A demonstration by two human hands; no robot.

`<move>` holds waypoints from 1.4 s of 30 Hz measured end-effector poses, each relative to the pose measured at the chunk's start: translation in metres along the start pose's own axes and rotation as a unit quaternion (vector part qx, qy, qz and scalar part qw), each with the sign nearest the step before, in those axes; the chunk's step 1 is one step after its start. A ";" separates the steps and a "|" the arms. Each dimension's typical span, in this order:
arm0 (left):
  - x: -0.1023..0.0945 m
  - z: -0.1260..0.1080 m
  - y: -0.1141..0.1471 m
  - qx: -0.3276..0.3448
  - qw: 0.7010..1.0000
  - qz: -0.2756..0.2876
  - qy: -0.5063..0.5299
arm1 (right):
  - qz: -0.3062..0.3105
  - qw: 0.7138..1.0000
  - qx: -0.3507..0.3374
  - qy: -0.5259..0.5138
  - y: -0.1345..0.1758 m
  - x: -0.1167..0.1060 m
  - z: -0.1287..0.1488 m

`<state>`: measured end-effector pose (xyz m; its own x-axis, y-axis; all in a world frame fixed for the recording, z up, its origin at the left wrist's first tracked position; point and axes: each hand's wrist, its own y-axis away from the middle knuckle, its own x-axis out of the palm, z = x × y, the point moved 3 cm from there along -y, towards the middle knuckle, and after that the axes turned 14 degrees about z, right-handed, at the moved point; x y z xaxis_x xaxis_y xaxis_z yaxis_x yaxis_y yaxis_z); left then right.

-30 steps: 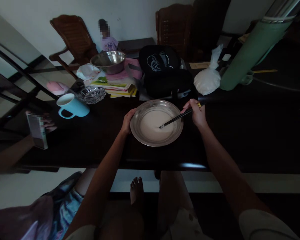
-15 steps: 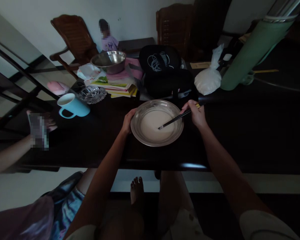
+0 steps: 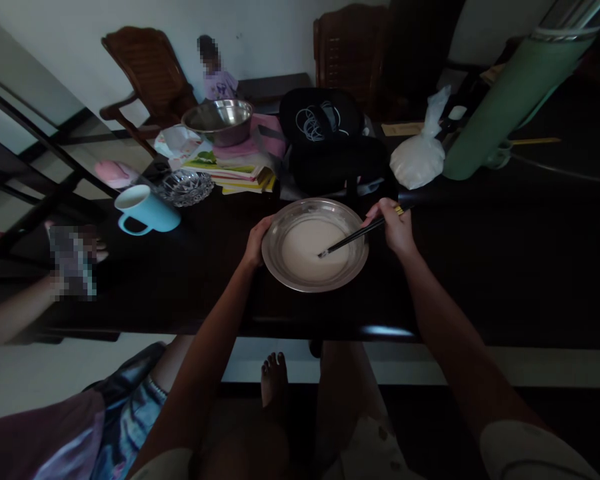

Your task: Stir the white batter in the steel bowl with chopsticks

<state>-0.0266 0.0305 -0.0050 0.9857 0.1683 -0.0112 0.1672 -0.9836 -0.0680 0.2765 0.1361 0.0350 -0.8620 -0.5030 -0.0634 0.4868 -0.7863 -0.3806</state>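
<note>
A wide metal bowl [image 3: 283,272] stands on the dark table, holding a pale, creamy liquid [image 3: 305,247]. My left hand [image 3: 257,241] grips the bowl's left rim, its fingers partly hidden behind the edge. In my right hand [image 3: 396,225] is a pair of black chopsticks [image 3: 353,237], slanting down to the left. Their tips dip into the liquid near the middle of the bowl. The right hand is closed round the upper part of the chopsticks, just beyond the bowl's right rim.
Left of the bowl are a light-blue mug [image 3: 155,215], a glass dish [image 3: 187,188] and books [image 3: 240,175] beneath another metal bowl [image 3: 223,130]. Behind sit a black case [image 3: 335,160], a tied bag of white powder [image 3: 417,160] and a green flask [image 3: 510,113]. Another person's arm [image 3: 20,310] reaches in at left.
Both hands, the bowl and the chopsticks keep nearly the same places. The other person's hand at the left has shifted slightly leftward with the blurred object it holds.
</note>
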 end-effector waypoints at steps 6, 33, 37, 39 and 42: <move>0.000 0.003 -0.001 -0.002 1.000 -0.004 0.017 | 0.080 0.995 -0.015 0.063 0.000 0.012 0.006; -0.001 0.007 -0.003 0.003 1.000 -0.006 0.026 | 0.020 1.000 0.009 0.017 0.000 -0.001 -0.003; -0.003 0.009 -0.004 0.010 1.000 -0.001 0.018 | 0.096 0.995 0.014 0.038 0.000 0.011 0.002; -0.003 0.010 -0.004 0.005 1.000 0.000 0.016 | 0.083 0.996 0.013 0.039 -0.001 0.010 0.003; -0.002 0.009 -0.003 -0.001 1.000 0.000 0.016 | 0.013 0.999 0.013 0.034 -0.002 -0.001 0.000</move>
<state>-0.0291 0.0336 -0.0136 0.9857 0.1670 0.0211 0.1680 -0.9836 -0.0656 0.2766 0.1383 0.0355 -0.8562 -0.4983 -0.1360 0.5118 -0.7827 -0.3541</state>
